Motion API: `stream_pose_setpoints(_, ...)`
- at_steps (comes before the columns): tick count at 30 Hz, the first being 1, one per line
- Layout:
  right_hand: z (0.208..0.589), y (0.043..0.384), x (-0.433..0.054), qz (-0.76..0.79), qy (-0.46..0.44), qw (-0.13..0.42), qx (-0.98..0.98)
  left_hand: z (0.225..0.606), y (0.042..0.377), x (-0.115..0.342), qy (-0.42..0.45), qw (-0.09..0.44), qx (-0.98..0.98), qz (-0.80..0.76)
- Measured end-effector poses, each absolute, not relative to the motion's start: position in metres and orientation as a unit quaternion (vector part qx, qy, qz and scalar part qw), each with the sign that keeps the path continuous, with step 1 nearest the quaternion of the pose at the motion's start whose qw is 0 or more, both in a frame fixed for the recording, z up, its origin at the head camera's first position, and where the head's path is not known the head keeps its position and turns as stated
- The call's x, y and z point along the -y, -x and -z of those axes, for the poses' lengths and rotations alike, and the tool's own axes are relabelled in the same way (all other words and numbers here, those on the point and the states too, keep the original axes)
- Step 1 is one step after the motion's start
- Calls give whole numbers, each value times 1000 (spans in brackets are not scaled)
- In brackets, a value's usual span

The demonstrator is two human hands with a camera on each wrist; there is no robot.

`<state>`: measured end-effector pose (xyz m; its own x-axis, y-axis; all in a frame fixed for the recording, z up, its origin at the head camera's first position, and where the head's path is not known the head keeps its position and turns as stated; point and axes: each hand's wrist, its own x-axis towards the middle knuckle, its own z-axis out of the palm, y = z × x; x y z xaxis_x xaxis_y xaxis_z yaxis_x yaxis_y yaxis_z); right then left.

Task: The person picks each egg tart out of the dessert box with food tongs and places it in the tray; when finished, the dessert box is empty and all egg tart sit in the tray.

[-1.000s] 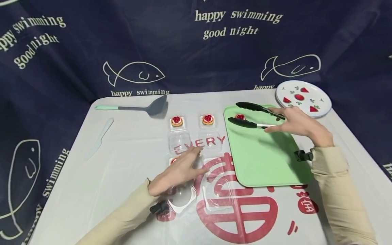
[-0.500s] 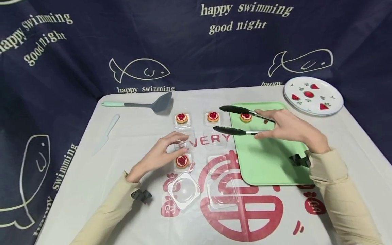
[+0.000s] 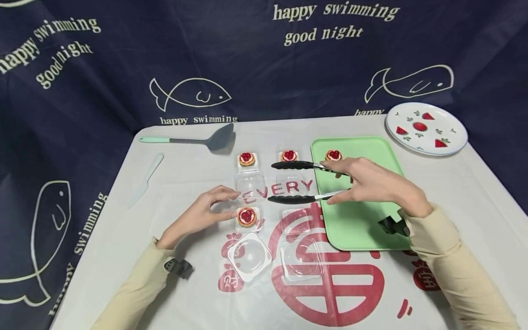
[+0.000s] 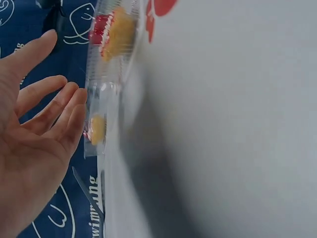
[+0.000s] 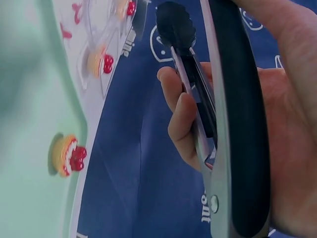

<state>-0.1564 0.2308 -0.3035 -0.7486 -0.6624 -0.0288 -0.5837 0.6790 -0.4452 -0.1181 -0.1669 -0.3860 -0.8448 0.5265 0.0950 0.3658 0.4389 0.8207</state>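
My right hand [image 3: 373, 185] grips black-tipped metal tongs [image 3: 293, 165], their arms spread with nothing between the tips, above the tray's left edge. Curled fingers lie round the tongs in the right wrist view. My left hand [image 3: 200, 213] is loosely bent and empty, beside the front-left red-topped tart [image 3: 246, 216]. That tart sits in a clear plastic box with its round-domed lid [image 3: 250, 256] folded out toward me. Two more boxed tarts stand behind: a left tart [image 3: 246, 158] and a right tart [image 3: 289, 156]. Another tart [image 3: 333, 155] lies on the green tray [image 3: 354, 224].
An open clear box [image 3: 301, 256] without a tart lies at front right, left of the tray. At the back left are a grey spatula [image 3: 218, 139] and a pale knife [image 3: 145, 181]. A watermelon-patterned plate [image 3: 449, 130] stands back right. A dark cloth [image 3: 264, 82] hangs behind.
My left hand has drawn back leftward from over the front-left box, uncovering its tart. The right hand has carried the spread tongs left and toward me, away from the tart on the tray.
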Motion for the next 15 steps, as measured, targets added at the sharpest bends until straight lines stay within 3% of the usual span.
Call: stream_pose_setpoints(15,310,149,-192,200,408,107,-884,393,113,171,-279,115,-867,-396)
